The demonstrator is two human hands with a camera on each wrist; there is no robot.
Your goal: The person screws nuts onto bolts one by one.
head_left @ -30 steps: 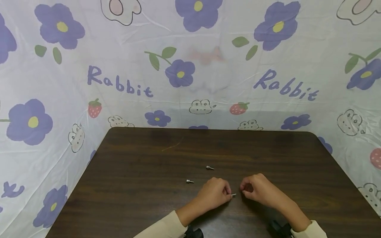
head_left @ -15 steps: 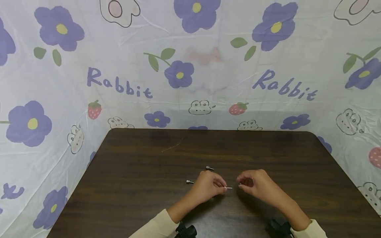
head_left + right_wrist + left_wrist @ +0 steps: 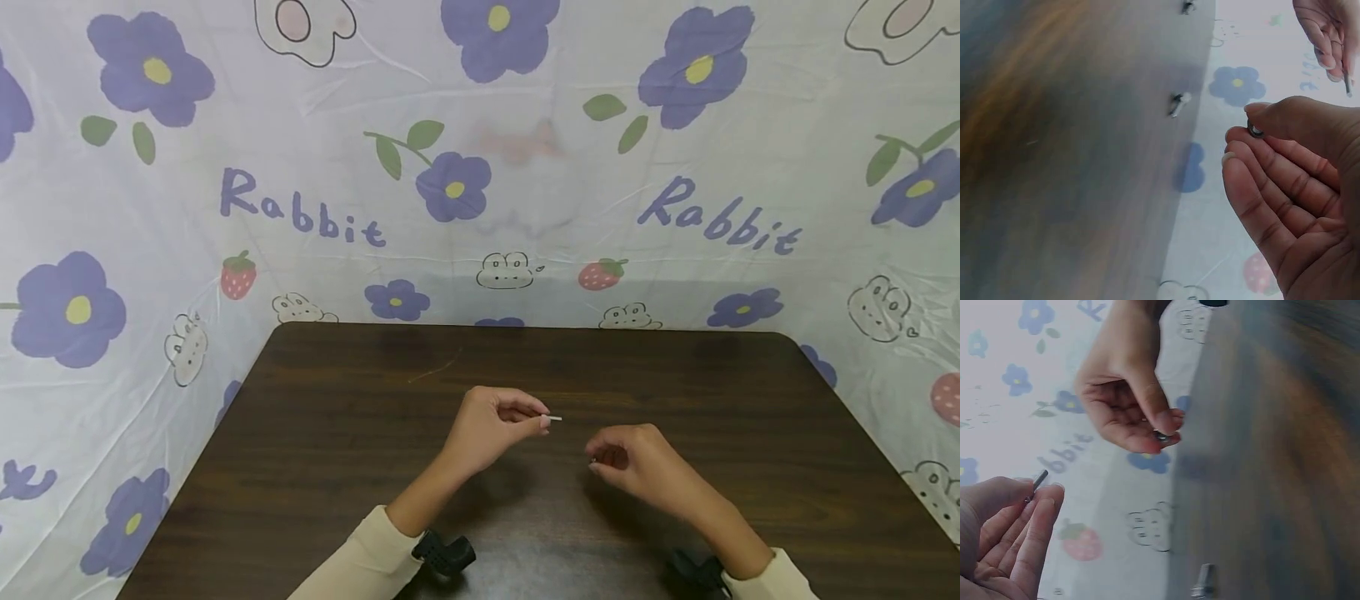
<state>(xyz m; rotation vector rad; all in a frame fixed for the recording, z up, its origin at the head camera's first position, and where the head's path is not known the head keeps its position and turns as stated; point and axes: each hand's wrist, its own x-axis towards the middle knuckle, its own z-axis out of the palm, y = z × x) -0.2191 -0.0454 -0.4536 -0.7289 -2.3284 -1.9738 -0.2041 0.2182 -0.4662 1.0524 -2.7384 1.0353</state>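
Observation:
My left hand (image 3: 491, 425) pinches a small metal bolt (image 3: 555, 418) between thumb and fingertips, its threaded shank pointing right. In the left wrist view the bolt (image 3: 1039, 479) sticks up past the fingertips. To the right and nearer the body, my right hand (image 3: 637, 458) holds a small metal nut between thumb and forefinger. The ring shape of the nut (image 3: 1255, 130) shows clearly in the right wrist view. The two hands are apart, both raised above the table. Two more bolts lie on the tabletop; one bolt (image 3: 1179, 104) shows in the right wrist view. The left hand hides them in the head view.
A dark wood-grain table (image 3: 337, 433) spans the lower half of the head view. Behind it hangs a white cloth (image 3: 555, 200) printed with flowers and rabbits. The second loose bolt (image 3: 1188, 7) lies at the top of the right wrist view.
My left hand has risen and moved left and away from the body with the bolt, covering the loose bolts. The right hand has shifted slightly left with the nut.

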